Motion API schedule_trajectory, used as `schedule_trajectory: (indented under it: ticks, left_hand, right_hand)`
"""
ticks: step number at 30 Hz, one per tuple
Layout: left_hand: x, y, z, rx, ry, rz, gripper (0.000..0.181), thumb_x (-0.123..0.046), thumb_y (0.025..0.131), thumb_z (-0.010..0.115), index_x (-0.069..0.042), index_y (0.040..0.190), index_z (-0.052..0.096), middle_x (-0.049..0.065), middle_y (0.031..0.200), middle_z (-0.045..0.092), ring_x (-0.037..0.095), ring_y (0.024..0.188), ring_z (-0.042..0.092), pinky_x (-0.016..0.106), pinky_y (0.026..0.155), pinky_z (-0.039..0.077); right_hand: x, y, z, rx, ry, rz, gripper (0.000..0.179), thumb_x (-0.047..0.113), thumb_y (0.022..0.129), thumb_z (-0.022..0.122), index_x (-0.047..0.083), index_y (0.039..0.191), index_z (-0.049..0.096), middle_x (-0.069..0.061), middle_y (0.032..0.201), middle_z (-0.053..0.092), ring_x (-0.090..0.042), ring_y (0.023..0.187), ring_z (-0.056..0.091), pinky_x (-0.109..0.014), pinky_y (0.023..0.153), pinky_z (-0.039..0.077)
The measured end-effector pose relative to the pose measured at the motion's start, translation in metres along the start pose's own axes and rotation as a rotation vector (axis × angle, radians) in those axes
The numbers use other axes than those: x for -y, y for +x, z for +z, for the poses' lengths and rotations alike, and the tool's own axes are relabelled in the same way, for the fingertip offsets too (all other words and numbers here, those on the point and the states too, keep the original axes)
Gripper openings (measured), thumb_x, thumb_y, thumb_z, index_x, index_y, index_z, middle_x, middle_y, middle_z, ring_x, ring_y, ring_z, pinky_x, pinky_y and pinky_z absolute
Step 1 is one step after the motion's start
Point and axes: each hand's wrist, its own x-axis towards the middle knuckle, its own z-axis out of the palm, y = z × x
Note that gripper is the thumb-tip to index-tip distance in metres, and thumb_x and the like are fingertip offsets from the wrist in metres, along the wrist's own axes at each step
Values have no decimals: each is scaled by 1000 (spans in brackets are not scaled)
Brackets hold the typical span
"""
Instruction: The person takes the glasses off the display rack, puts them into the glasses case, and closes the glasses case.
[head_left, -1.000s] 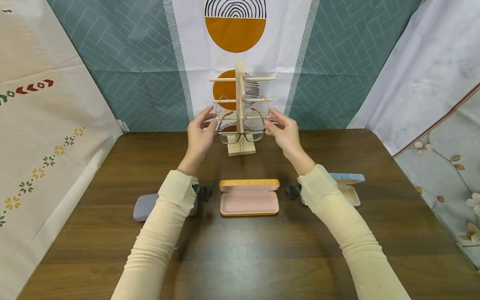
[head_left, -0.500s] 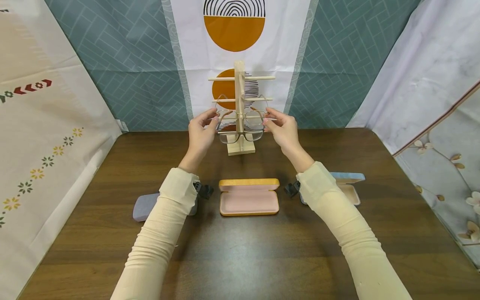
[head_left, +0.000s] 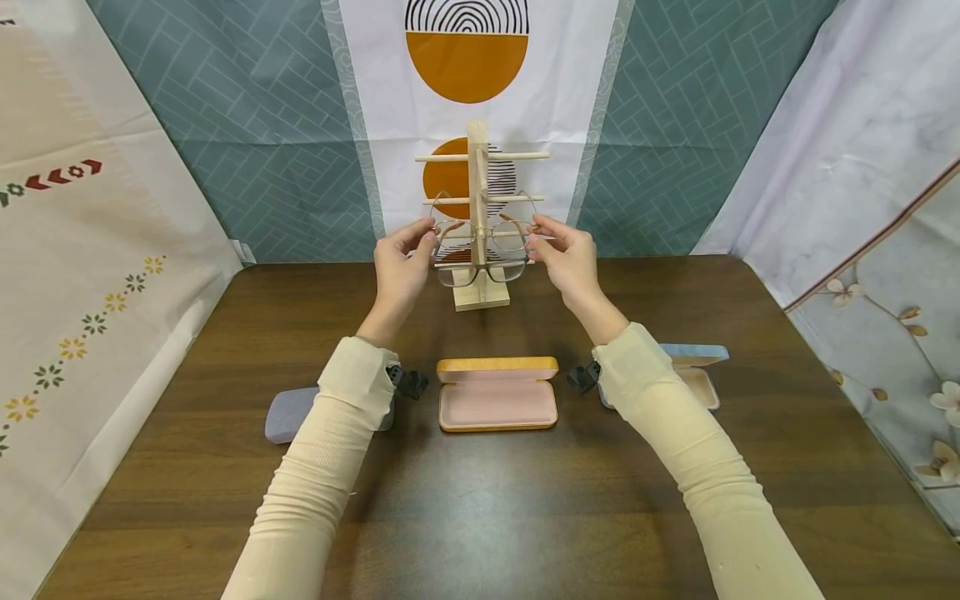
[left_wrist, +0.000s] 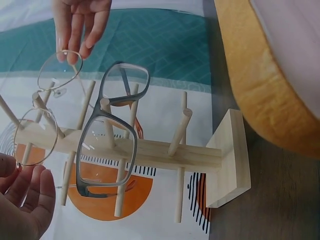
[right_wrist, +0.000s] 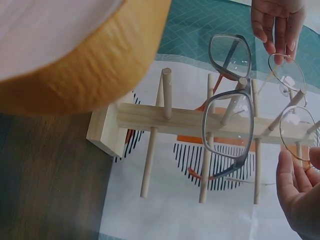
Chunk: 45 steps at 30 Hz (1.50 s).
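A wooden eyeglass stand (head_left: 477,171) with crossbars rises at the back middle of the table. Round glasses with thin gold rims (left_wrist: 56,125) are at its upper bars. My left hand (head_left: 400,265) pinches them at the left hinge, and my right hand (head_left: 567,260) does the same at the right hinge. In both wrist views, fingers and thumb meet at the outer edges of these rims. Just below, grey-framed glasses (left_wrist: 134,150) with orange-brown temple tips hang on the stand, untouched. Whether the gold pair still touches a bar is hard to tell.
An open yellow glasses case (head_left: 498,406) with pink lining lies mid-table. At left, a grey-blue case (head_left: 288,415) is partly behind my sleeve. An open light-blue case (head_left: 697,354) is partly hidden by my right forearm. Patterned cloth (head_left: 285,167) hangs behind the stand.
Both hands have closed inward slightly onto the gold-rimmed glasses' hinges since a second ago. Over the last half second they hold almost still. The grey glasses and the cases have not moved.
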Motion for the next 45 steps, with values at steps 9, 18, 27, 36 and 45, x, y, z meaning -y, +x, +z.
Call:
schedule_trajectory:
  ticks: [9,18,27,36,45]
  left_hand:
    - [-21,-8,-1,-24,-9,9,22,2,88,56,14,106,61,25,101,63,33,86,60,24,67,52]
    - [-37,-16,0,-77,13,9,20,3,85,59,14,101,63,27,97,63,17,75,60,11,58,45]
    - [-37,-19,-1,-94,3,10,19,2,84,61,13,99,65,26,97,63,2,70,55,11,60,44]
    - [-30,-20,-2,-98,-11,21,19,2,84,62,13,98,65,26,98,63,2,70,55,12,61,44]
    - [-10,-14,-4,-114,-37,59,18,-3,83,65,9,96,68,21,97,65,5,71,58,14,61,45]
  right_hand:
    - [0,-2,0,-20,17,-22,33,-5,86,57,-4,119,57,-22,108,60,-22,80,64,-34,74,52]
    - [0,-5,-2,-11,23,-70,33,-4,87,56,-7,119,56,-28,109,58,-5,70,61,-26,70,52]
    - [-2,-7,-2,-24,52,-118,31,-7,86,56,-10,116,57,-29,106,59,-6,68,61,-34,72,52]
    - [-1,-11,-2,-15,110,-141,30,-9,85,56,-12,115,56,-31,106,58,-9,71,62,-21,67,52]
    - [2,-14,-2,-19,130,-157,30,-11,84,56,-13,114,56,-33,104,58,-10,71,63,-22,67,52]
